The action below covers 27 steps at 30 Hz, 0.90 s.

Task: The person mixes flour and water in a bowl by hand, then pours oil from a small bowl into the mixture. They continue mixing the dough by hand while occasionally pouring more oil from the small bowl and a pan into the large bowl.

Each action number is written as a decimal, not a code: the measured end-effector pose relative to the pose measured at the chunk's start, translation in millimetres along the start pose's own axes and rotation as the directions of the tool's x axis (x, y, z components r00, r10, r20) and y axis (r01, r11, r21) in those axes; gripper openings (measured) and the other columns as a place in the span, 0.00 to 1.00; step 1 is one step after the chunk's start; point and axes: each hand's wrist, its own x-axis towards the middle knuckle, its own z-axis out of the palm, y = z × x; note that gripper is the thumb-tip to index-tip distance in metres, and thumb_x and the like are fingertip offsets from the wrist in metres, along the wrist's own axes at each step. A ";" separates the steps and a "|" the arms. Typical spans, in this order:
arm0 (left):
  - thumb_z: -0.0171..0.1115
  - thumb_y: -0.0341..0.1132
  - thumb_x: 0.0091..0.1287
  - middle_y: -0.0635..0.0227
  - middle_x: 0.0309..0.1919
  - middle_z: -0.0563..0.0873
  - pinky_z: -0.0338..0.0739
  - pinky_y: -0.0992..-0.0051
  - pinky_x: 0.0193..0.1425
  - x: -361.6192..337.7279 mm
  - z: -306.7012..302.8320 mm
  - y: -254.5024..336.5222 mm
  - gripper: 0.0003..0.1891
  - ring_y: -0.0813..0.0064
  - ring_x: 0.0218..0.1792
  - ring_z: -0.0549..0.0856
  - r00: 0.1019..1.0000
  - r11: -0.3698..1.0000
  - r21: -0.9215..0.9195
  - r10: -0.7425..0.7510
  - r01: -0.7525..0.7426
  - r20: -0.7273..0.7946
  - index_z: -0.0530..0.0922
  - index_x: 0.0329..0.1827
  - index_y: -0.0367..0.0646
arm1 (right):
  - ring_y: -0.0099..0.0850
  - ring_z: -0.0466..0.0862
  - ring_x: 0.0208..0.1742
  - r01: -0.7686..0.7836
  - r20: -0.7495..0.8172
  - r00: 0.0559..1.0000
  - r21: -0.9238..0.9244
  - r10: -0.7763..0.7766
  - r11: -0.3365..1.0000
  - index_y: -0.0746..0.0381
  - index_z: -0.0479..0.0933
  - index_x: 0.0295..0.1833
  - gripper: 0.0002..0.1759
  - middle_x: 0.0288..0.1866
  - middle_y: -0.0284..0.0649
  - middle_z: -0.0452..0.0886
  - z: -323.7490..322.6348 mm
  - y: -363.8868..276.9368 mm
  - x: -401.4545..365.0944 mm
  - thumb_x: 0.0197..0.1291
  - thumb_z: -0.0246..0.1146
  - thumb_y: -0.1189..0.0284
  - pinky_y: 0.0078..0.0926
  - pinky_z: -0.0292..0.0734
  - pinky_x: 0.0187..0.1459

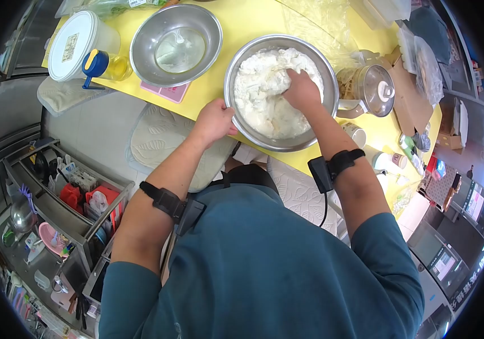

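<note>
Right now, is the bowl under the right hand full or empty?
Partly full: the metal bowl holds white powdery mixture, with the right hand in it and bare metal showing around.

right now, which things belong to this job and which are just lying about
Seemingly in use: round silver metal bowl, white floury mixture, right hand in it, left hand at bowl's rim

Seemingly lying about: flat brown cardboard, round white-lidded tub

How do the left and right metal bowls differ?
The right bowl holds lumpy white powder; the left bowl holds what looks like clear liquid. The right bowl has the left hand at its rim and the right hand inside; no hand touches the left bowl. Both are round and silvery.
</note>
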 end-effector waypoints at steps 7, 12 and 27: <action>0.52 0.32 0.77 0.53 0.44 0.85 0.90 0.69 0.42 3.6 -0.5 -2.8 0.13 0.66 0.37 0.91 1.000 1.000 0.022 0.009 -0.009 0.005 0.73 0.54 0.28 | 0.52 0.80 0.64 0.008 0.119 0.992 0.215 -0.034 0.977 0.53 0.69 0.75 0.40 0.74 0.54 0.68 13.6 3.2 -27.4 0.54 0.70 0.69 0.40 0.79 0.64; 0.52 0.32 0.78 0.55 0.43 0.84 0.90 0.69 0.41 3.3 0.2 1.0 0.13 0.68 0.36 0.90 1.000 0.999 0.027 -0.017 0.017 0.001 0.74 0.54 0.29 | 0.58 0.70 0.74 0.183 0.284 0.946 -0.068 -0.157 0.981 0.46 0.69 0.76 0.44 0.80 0.49 0.61 -41.0 -52.3 -68.0 0.51 0.76 0.62 0.49 0.77 0.66; 0.54 0.30 0.75 0.52 0.38 0.86 0.90 0.69 0.37 4.1 2.0 -5.9 0.10 0.67 0.32 0.90 0.998 0.997 -0.074 -0.014 0.009 -0.061 0.75 0.47 0.28 | 0.62 0.73 0.70 -0.193 0.184 0.965 0.006 0.189 0.981 0.55 0.66 0.76 0.51 0.77 0.58 0.60 -22.5 -25.8 -5.6 0.51 0.75 0.42 0.50 0.82 0.60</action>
